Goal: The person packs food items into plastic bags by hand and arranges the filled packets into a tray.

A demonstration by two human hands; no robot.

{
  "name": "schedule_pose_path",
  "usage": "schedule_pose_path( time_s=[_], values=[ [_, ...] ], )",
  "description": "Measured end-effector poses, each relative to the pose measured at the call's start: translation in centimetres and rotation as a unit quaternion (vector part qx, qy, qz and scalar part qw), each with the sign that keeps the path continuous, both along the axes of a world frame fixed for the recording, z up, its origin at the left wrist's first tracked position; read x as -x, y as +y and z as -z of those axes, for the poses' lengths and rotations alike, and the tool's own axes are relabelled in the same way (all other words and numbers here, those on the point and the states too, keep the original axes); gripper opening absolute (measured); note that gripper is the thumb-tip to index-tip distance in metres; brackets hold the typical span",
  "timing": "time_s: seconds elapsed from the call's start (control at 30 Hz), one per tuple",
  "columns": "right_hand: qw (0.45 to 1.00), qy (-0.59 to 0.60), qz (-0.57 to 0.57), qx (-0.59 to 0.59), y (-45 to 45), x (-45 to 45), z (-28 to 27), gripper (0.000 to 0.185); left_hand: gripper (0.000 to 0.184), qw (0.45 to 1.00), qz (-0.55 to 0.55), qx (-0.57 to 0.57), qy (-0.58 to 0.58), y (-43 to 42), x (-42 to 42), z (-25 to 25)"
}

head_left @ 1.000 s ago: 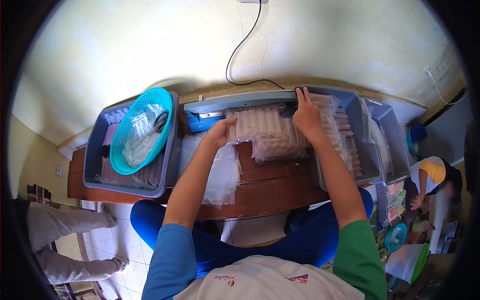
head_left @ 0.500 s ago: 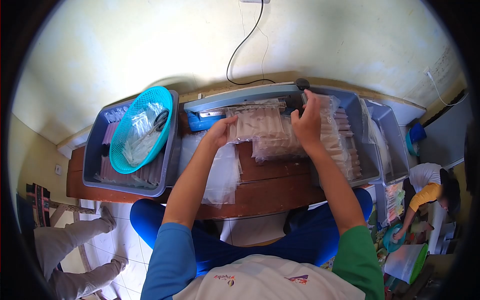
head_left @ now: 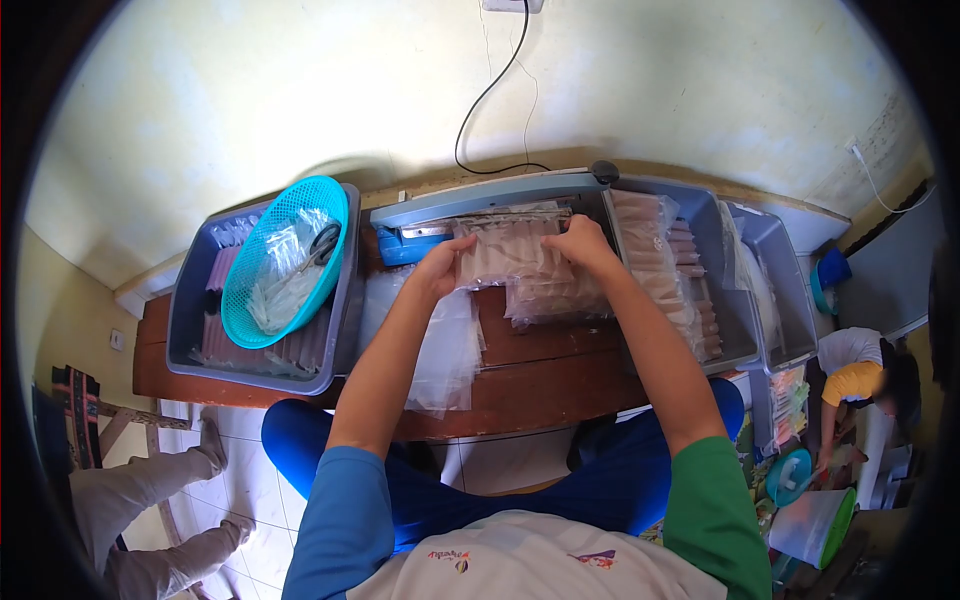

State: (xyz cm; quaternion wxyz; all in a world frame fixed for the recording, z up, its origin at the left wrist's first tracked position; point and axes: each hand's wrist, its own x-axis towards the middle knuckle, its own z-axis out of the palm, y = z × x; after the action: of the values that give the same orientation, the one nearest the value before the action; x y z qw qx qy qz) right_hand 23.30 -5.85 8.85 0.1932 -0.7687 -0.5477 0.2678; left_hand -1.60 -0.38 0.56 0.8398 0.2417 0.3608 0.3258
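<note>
A clear plastic pack of pinkish-brown sticks (head_left: 508,253) lies across the front of a blue bag sealer (head_left: 425,247). My left hand (head_left: 441,267) grips the pack's left end, with the thumb on top. At the right end my right hand (head_left: 583,243) holds it too, its fingers partly hidden behind the plastic. The sealer's long grey arm (head_left: 480,196) is raised behind the pack, with a black knob at its right end. Another filled pack (head_left: 555,300) lies under and to the right of the held one.
Flat clear bags (head_left: 425,345) lie on the brown table (head_left: 540,365). A grey tub (head_left: 325,380) at left carries a turquoise basket (head_left: 240,325) with scissors (head_left: 322,243). Grey tubs (head_left: 735,345) with filled packs stand at right. Another person (head_left: 850,360) works at far right; someone's legs (head_left: 150,490) show at left.
My right hand has come down from beside the arm's black knob and taken hold of the pack's right end. My left hand keeps its grip, nearly unmoved.
</note>
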Motion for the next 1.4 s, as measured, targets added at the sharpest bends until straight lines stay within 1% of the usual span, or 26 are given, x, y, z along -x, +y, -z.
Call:
schedule_pose_path(
  time_s=[0.07, 0.13, 0.17, 0.23, 0.27, 0.33, 0.37, 0.4, 0.43, 0.47, 0.53, 0.6, 0.63, 0.67, 0.73, 0.77, 0.83, 0.87, 0.93, 0.97, 1.03, 1.07, 1.13, 1.23, 1.37, 1.4],
  values=[
    [0.999, 0.024, -0.010, 0.031, 0.5, -0.3, 0.5, 0.050, 0.032, 1.000, 0.003, 0.000, -0.001, 0.1, 0.0, 0.3],
    [1.000, 0.013, -0.002, -0.003, 1.0, -0.4, 1.4, 0.037, 0.033, 1.000, -0.003, 0.003, -0.004, 0.5, 0.0, 0.9],
    [1.000, 0.011, -0.002, -0.005, 1.1, -0.5, 1.5, 0.037, 0.033, 1.000, -0.003, 0.002, -0.006, 0.7, 0.0, 1.3],
    [0.979, 0.199, 0.036, 0.025, 1.3, -0.5, 1.5, 0.024, 0.033, 1.000, -0.003, 0.003, -0.019, 0.8, 0.0, 1.4],
    [0.979, 0.199, 0.035, 0.025, 1.4, -0.5, 1.5, 0.024, 0.033, 1.000, -0.004, 0.002, -0.020, 0.7, 0.1, 1.1],
    [0.951, 0.302, 0.071, 0.014, 1.5, -0.6, 1.6, 0.017, 0.034, 1.000, -0.016, -0.015, 0.002, 0.3, 0.0, 0.5],
    [0.951, 0.302, 0.071, 0.014, 1.6, -0.6, 1.7, 0.017, 0.034, 1.000, -0.017, -0.016, 0.002, 1.1, 0.1, 1.7],
    [0.931, 0.352, 0.094, 0.020, 1.7, -0.6, 1.9, 0.016, 0.034, 0.999, -0.023, -0.029, 0.024, 2.0, 0.2, 3.2],
    [0.908, 0.402, 0.117, 0.026, 1.6, -0.4, 1.7, 0.015, 0.034, 0.998, -0.029, -0.042, 0.046, 2.0, 0.2, 2.8],
    [0.908, 0.402, 0.116, 0.025, 1.3, -0.3, 1.6, 0.015, 0.034, 0.998, -0.030, -0.043, 0.047, 1.7, 0.3, 2.4],
    [0.856, 0.494, 0.152, 0.002, 0.6, 0.2, 1.5, 0.010, 0.034, 0.999, -0.017, -0.025, 0.008, 0.6, 0.3, 0.9],
    [0.848, 0.516, 0.121, 0.003, 0.5, -1.4, 3.4, 0.011, 0.034, 0.999, -0.010, -0.039, 0.004, -0.1, 0.4, -0.1],
    [0.839, 0.537, 0.093, 0.005, 0.3, -1.9, 4.2, 0.019, 0.033, 0.999, -0.001, -0.050, 0.000, -0.6, 0.4, -0.6],
    [0.839, 0.537, 0.091, 0.005, -0.7, -1.4, 3.9, 0.019, 0.033, 0.999, -0.002, -0.051, 0.001, -1.4, 0.5, -1.5],
    [0.796, 0.598, 0.076, -0.060, -3.4, -0.5, 3.3, 0.031, 0.033, 0.996, 0.041, -0.068, -0.030, -3.2, 0.9, -3.5],
    [0.795, 0.600, 0.075, -0.060, -4.6, -0.2, 3.2, 0.031, 0.033, 0.996, 0.040, -0.069, -0.028, -4.1, 1.0, -4.2],
    [0.801, 0.588, 0.053, -0.097, -7.1, 0.1, 3.2, 0.043, 0.032, 0.988, 0.011, -0.150, 0.031, -6.0, 1.2, -5.1],
    [0.800, 0.590, 0.053, -0.096, -8.3, 0.2, 3.1, 0.043, 0.032, 0.988, 0.011, -0.149, 0.033, -6.7, 1.5, -4.9],
    [0.813, 0.572, 0.008, -0.108, -10.7, 0.5, 3.0, 0.050, 0.031, 0.969, 0.030, -0.235, 0.067, -8.0, 2.3, -4.4],
    [0.812, 0.574, 0.008, -0.106, -11.9, 0.8, 2.8, 0.050, 0.031, 0.969, 0.030, -0.234, 0.070, -8.7, 2.8, -3.9],
    [0.835, 0.534, -0.022, -0.127, -13.7, 1.3, 2.7, 0.053, 0.034, 0.959, 0.043, -0.269, 0.081, -10.3, 3.5, -3.1],
    [0.834, 0.536, -0.021, -0.128, -14.2, 1.2, 3.1, 0.053, 0.034, 0.959, 0.045, -0.269, 0.082, -11.3, 3.6, -3.3],
    [0.863, 0.487, -0.067, -0.113, -15.1, 1.3, 3.9, 0.053, 0.039, 0.951, 0.044, -0.287, 0.106, -13.4, 3.9, -3.8],
    [0.864, 0.494, -0.043, -0.089, -16.3, 2.0, 3.5, 0.050, 0.042, 0.952, 0.048, -0.281, 0.109, -14.6, 4.4, -2.9],
    [0.866, 0.487, -0.072, -0.089, -16.5, 1.9, 5.1, 0.047, 0.044, 0.944, 0.031, -0.295, 0.143, -15.2, 4.6, -0.9],
    [0.871, 0.476, -0.077, -0.092, -16.6, 1.9, 5.1, 0.041, 0.044, 0.945, 0.032, -0.293, 0.142, -15.2, 4.6, -0.3]
  ],
)
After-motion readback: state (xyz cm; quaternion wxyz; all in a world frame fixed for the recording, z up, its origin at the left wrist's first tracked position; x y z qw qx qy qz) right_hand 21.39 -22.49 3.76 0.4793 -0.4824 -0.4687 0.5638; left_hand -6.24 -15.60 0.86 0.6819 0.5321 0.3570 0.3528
